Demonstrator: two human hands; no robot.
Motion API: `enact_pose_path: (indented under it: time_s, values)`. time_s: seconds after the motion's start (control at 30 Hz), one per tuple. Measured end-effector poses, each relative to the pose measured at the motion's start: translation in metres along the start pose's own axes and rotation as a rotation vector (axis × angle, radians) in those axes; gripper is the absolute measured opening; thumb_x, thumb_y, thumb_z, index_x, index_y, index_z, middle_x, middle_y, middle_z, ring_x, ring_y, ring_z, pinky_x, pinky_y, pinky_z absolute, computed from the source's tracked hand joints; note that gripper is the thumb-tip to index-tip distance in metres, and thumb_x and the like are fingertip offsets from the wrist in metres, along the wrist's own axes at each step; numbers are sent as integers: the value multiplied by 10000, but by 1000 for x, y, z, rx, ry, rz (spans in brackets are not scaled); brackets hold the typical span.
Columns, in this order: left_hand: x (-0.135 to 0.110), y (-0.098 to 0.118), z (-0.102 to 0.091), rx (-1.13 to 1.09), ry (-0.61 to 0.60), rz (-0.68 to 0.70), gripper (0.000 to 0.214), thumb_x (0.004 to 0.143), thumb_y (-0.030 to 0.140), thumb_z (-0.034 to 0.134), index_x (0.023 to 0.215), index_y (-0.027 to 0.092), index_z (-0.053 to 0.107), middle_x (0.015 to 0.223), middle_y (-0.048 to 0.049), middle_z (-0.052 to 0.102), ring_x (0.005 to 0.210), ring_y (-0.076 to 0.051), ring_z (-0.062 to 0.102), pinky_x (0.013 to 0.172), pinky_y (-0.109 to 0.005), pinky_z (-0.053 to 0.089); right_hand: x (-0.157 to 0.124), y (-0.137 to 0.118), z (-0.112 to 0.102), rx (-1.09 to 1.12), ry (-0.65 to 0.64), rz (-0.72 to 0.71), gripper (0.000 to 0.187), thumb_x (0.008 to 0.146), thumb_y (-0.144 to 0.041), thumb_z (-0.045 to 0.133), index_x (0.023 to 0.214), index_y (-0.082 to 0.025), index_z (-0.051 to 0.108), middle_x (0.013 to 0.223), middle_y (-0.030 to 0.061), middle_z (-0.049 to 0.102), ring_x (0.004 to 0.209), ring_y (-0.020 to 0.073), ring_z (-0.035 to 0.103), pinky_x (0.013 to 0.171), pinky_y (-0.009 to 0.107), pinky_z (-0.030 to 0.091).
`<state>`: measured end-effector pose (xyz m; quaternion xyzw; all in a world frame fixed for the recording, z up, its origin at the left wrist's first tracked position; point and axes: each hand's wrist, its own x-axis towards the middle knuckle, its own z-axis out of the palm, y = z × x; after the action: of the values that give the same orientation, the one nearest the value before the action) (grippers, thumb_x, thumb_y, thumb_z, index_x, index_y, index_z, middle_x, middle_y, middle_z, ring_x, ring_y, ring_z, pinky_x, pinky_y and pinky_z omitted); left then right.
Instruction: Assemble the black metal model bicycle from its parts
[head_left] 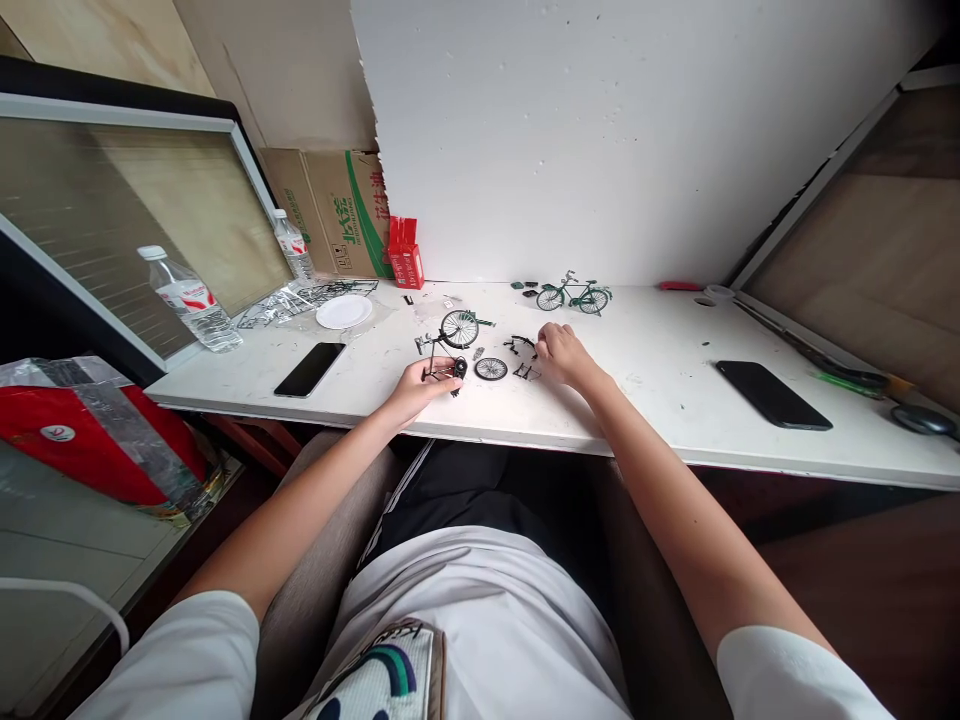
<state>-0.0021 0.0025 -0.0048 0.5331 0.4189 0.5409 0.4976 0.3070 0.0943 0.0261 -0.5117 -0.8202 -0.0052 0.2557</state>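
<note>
My left hand (421, 392) is closed around the lower end of a partly built model bicycle (459, 330), near a round black part at its fingertips. The model has one spoked wheel, lying on the table. Just right of it lies a loose spoked wheel (491, 369) beside a small grey piece (478, 353). My right hand (562, 355) has its fingers curled at the tabletop; anything in them is hidden. Close to those fingers are a thin curved black part (519, 345) and a small black frame-like part (527, 371).
A whole green model bicycle (574, 296) stands at the back beside small dark pieces (529, 287). Phones lie left (309, 369) and right (774, 394). A white plate (343, 311), water bottles (196, 305), a red box (406, 255) and a cardboard carton (330, 215) occupy the left.
</note>
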Motion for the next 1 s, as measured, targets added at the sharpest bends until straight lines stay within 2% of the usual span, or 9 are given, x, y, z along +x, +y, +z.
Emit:
enact_pose_path:
  time_s: [0.13,0.27,0.43,0.67,0.87,1.0]
  values:
    - [1,0,1,-8,-2,-7,613,646,317,982,1182,125,752,1122,-117,776,951,-190,722,963,-376,550,1,-11,-3,269,56,-113,155,1016,-250,329,898,-251,431,897,99,600,843,278,509,786,435,453]
    - [-2,5,5,-32,12,-29,603,627,294,983,1155,121,749,1159,-138,776,957,-203,728,953,-387,553,-4,-37,-5,376,100,-245,158,1051,-270,310,913,-258,387,896,76,555,855,273,491,791,436,437]
    - [-2,7,7,-24,16,-18,575,642,279,965,1149,119,749,1194,-147,768,923,-186,717,918,-369,551,-12,-66,4,363,68,-363,165,1068,-275,321,930,-254,411,917,82,552,874,279,488,800,448,431]
    - [-1,5,7,-56,-1,-3,559,659,290,960,1150,123,751,1205,-148,770,930,-189,716,939,-386,562,-25,-93,16,280,78,-497,194,1117,-321,317,1025,-242,468,1028,112,560,928,284,482,892,474,442]
    - [-3,6,11,-39,75,5,559,641,266,956,1135,112,743,1168,-147,774,965,-209,712,946,-400,573,-30,-104,20,239,62,-582,205,1122,-292,300,1086,-230,492,1069,124,578,947,286,480,900,463,448]
    - [-5,8,13,-7,84,11,548,642,271,961,1118,121,736,1110,-132,783,986,-233,722,955,-414,587,-31,-105,24,213,61,-579,207,1117,-284,322,1119,-222,520,1091,135,593,975,293,491,911,463,456]
